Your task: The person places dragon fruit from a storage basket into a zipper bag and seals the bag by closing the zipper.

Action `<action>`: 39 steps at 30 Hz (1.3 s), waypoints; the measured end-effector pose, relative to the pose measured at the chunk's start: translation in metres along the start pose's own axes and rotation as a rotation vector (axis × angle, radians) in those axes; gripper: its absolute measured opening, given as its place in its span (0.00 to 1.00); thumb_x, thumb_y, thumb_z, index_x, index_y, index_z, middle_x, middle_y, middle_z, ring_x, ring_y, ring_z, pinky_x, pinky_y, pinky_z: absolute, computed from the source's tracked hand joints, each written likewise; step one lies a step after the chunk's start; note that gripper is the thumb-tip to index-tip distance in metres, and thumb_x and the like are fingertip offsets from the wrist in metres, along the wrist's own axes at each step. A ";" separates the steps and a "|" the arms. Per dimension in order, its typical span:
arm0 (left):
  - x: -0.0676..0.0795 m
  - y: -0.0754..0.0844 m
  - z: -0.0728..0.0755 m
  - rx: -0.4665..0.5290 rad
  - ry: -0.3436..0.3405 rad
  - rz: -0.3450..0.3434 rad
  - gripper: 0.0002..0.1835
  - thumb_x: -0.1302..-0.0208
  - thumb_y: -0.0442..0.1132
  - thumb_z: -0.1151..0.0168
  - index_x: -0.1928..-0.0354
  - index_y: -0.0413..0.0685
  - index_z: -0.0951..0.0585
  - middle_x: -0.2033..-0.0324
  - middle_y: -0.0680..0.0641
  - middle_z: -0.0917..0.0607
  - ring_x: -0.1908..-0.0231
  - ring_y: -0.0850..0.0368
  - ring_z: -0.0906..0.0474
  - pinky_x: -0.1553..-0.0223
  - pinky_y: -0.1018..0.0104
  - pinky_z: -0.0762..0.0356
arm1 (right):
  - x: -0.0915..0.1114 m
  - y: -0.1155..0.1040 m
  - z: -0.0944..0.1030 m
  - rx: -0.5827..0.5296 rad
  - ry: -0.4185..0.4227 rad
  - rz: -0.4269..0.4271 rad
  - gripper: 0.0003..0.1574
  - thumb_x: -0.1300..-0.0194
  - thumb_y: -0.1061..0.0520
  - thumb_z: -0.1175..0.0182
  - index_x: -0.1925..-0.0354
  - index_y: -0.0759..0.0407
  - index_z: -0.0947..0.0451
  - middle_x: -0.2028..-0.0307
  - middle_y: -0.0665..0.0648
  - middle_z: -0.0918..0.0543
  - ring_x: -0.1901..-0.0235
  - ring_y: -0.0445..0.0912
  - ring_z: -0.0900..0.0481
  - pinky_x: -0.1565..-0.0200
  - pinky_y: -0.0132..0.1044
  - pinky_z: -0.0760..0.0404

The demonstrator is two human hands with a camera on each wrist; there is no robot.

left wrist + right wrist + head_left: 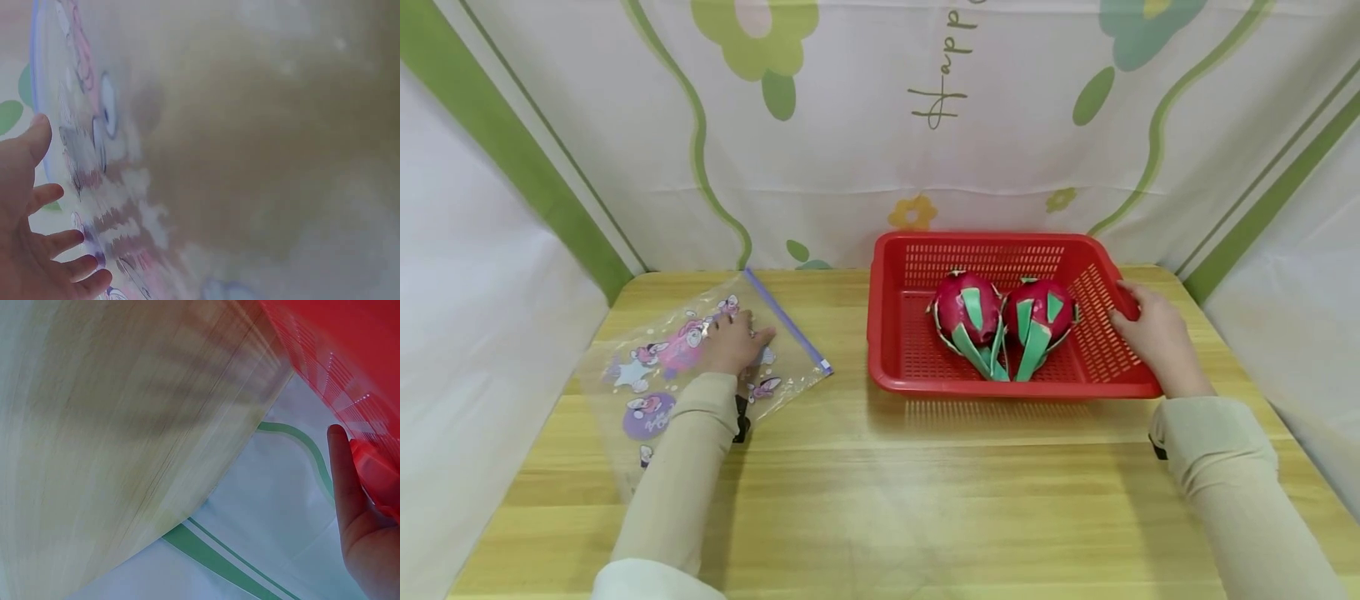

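Observation:
A red plastic basket [895, 387] stands toward the back right in the head view, with two dragon fruits [967, 310] side by side in it. My right hand [1157, 333] grips the basket's right rim; the right wrist view shows one finger [345, 469] stretched along the outside of the slotted wall. On the left lies a clear zip bag [651, 417] with cartoon prints and a purple slider strip. Fingers spread, my left hand [730, 343] is over its printed face. The left wrist view shows the fingers [65, 240] loosely bent and holding nothing, close to the plastic.
Everything stands on a light wooden table [910, 500]. Behind it hangs a white curtain [850, 167] with flowers and green lines, reaching the table's back edge. White sheeting [482, 292] also closes in both sides.

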State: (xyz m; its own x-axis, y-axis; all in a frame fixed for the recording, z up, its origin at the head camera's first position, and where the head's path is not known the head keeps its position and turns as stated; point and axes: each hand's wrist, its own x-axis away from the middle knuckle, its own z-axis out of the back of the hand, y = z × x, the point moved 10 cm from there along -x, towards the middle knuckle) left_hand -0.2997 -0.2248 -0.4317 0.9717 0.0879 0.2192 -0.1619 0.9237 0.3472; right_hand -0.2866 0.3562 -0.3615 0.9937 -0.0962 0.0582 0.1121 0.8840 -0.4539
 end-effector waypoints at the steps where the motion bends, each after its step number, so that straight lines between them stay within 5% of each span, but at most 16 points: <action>1: 0.000 0.000 -0.002 -0.004 -0.011 0.003 0.38 0.29 0.59 0.55 0.30 0.37 0.43 0.33 0.23 0.47 0.33 0.23 0.53 0.33 0.32 0.50 | 0.000 0.000 0.000 -0.002 -0.002 -0.002 0.39 0.29 0.53 0.52 0.27 0.65 0.51 0.40 0.80 0.36 0.53 0.66 0.32 0.54 0.64 0.27; 6: -0.002 -0.002 -0.009 -0.011 -0.047 0.005 0.40 0.30 0.60 0.55 0.28 0.39 0.46 0.30 0.26 0.50 0.31 0.24 0.56 0.32 0.31 0.55 | -0.001 0.000 -0.001 -0.006 0.003 -0.007 0.39 0.29 0.53 0.52 0.27 0.64 0.51 0.40 0.79 0.35 0.53 0.66 0.32 0.54 0.64 0.26; 21: -0.001 0.010 -0.010 0.013 -0.095 -0.170 0.36 0.30 0.51 0.48 0.30 0.37 0.42 0.28 0.28 0.54 0.30 0.23 0.63 0.32 0.29 0.60 | 0.001 0.000 0.002 0.014 0.002 -0.010 0.39 0.29 0.53 0.52 0.27 0.65 0.51 0.40 0.80 0.36 0.51 0.67 0.34 0.51 0.66 0.28; 25: 0.001 0.015 -0.004 0.006 -0.032 -0.194 0.28 0.27 0.45 0.53 0.32 0.37 0.38 0.28 0.28 0.52 0.30 0.23 0.61 0.32 0.30 0.59 | 0.000 -0.001 0.002 0.019 0.003 -0.005 0.39 0.29 0.54 0.52 0.27 0.65 0.51 0.40 0.80 0.36 0.52 0.67 0.34 0.52 0.66 0.28; 28: 0.002 0.019 0.003 -0.006 0.044 -0.181 0.23 0.26 0.38 0.59 0.33 0.35 0.36 0.32 0.26 0.42 0.32 0.24 0.50 0.32 0.33 0.49 | -0.001 0.000 0.001 0.015 0.003 -0.005 0.39 0.30 0.55 0.51 0.27 0.65 0.51 0.40 0.80 0.36 0.51 0.67 0.34 0.50 0.67 0.29; 35: 0.005 0.018 0.018 -0.053 0.241 -0.072 0.19 0.29 0.35 0.57 0.41 0.32 0.30 0.45 0.23 0.28 0.43 0.26 0.33 0.40 0.39 0.34 | 0.000 0.000 0.001 0.015 0.001 -0.004 0.39 0.30 0.55 0.51 0.27 0.65 0.52 0.40 0.80 0.36 0.51 0.67 0.34 0.50 0.67 0.30; 39: 0.004 0.014 0.017 -0.060 0.275 -0.021 0.19 0.30 0.37 0.54 0.42 0.34 0.28 0.45 0.24 0.28 0.44 0.28 0.32 0.41 0.39 0.32 | -0.001 -0.002 0.001 0.019 -0.001 0.001 0.40 0.30 0.54 0.51 0.27 0.65 0.52 0.39 0.80 0.37 0.50 0.67 0.34 0.49 0.67 0.31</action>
State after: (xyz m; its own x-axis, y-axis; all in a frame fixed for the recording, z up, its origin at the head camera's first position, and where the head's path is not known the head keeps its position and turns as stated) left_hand -0.3013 -0.2180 -0.4102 0.9863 0.1588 -0.0457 -0.1388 0.9462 0.2922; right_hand -0.2873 0.3553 -0.3599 0.9937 -0.0953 0.0584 0.1113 0.8924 -0.4372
